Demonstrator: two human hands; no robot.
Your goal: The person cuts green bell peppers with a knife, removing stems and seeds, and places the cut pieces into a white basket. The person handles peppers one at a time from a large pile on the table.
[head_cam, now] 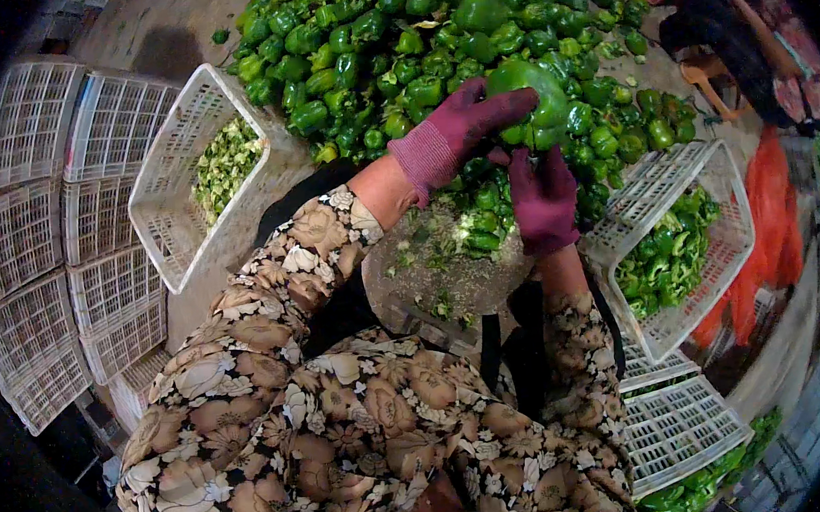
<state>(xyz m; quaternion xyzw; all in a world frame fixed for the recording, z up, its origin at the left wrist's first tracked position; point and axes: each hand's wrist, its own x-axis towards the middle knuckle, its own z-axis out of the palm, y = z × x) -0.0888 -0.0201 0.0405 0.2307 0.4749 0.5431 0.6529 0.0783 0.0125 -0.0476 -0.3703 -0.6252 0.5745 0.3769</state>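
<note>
My left hand point(458, 129), in a purple knit glove, grips a large green bell pepper point(535, 98) above the front of a heap of peppers. My right hand point(545, 206), gloved alike, has its fingers up against the pepper's underside. Whether a small tool sits in those fingers is hidden. Beneath both hands is a round work surface point(391, 286) strewn with seeds and green scraps. Cut green pepper pieces point(480, 232) lie on it, between my wrists. The big heap of whole green bell peppers point(365, 50) spreads over the floor in front of me.
At left, a white plastic crate point(186, 259) holds pale pepper cores point(226, 162). Stacked crates point(18, 236) stand farther left. Another white crate point(735, 252) at right holds cut green peppers point(666, 257). Red netting point(776, 227) hangs beyond it. A person in dark clothing point(717, 30) is at upper right.
</note>
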